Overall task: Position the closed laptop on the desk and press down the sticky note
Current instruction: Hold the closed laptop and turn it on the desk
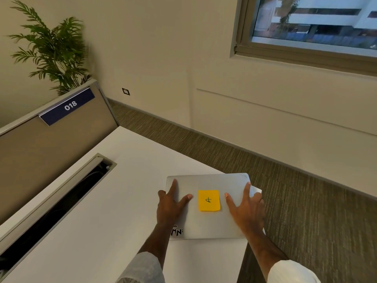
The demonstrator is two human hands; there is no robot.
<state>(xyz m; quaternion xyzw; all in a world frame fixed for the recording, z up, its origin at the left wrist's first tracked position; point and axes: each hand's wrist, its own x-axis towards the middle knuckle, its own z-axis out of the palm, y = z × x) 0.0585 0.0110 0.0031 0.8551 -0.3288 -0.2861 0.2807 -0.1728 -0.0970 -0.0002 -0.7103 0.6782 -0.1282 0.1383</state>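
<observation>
White laminate fills most of my view: the surface (114, 201) runs from the lower left toward a corner at the right, where I see the closed silver laptop (208, 180) lying flat, its right edge reaching past the surface's edge over the carpet. A yellow sticky note (209, 200) with a dark scribble sits near the middle of the lid. My left hand (171, 205) rests spread and flat on the lid's left side, fingers wrapping its left edge, thumb pointing toward the note without touching it. My right hand (244, 207) lies open on the right side, fingers curling over the lid's right edge, thumb also just short of the note. A black-and-white sticker (177, 232) marks the lid's near left corner. A long cable trough (61, 201) with an open grey flap cuts through the surface on the left, and behind it stands a beige partition (40, 152) with a dark blue plate (68, 106) reading 018. A leafy plant (55, 50) rises behind it. Striped brown carpet (306, 190) meets cream walls, and a window (314, 23) sits upper right.
</observation>
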